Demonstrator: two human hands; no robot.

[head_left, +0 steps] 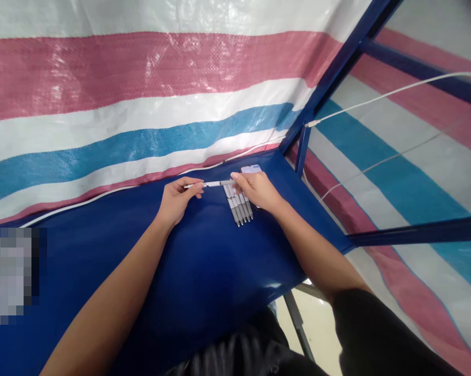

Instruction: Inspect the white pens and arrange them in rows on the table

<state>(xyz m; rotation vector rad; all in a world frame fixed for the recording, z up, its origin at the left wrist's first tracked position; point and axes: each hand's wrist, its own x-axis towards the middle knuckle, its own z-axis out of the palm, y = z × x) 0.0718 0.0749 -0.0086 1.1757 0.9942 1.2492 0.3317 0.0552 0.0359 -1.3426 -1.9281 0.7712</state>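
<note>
A white and grey pen is stretched level between my two hands, above the blue tabletop. My left hand pinches its left end between thumb and fingers. At the other end, the grey part is gripped by my right hand. Just below and partly behind my right hand, several similar pens lie side by side in a row, their grey tips toward me. A phone-like flat device with a lit screen lies behind that hand, mostly covered by it.
A striped plastic sheet hangs along the table's back edge. A white cable runs along its foot. Blue metal frame bars rise at the right corner, with another white cable strung from them. A pixelated patch covers the left edge.
</note>
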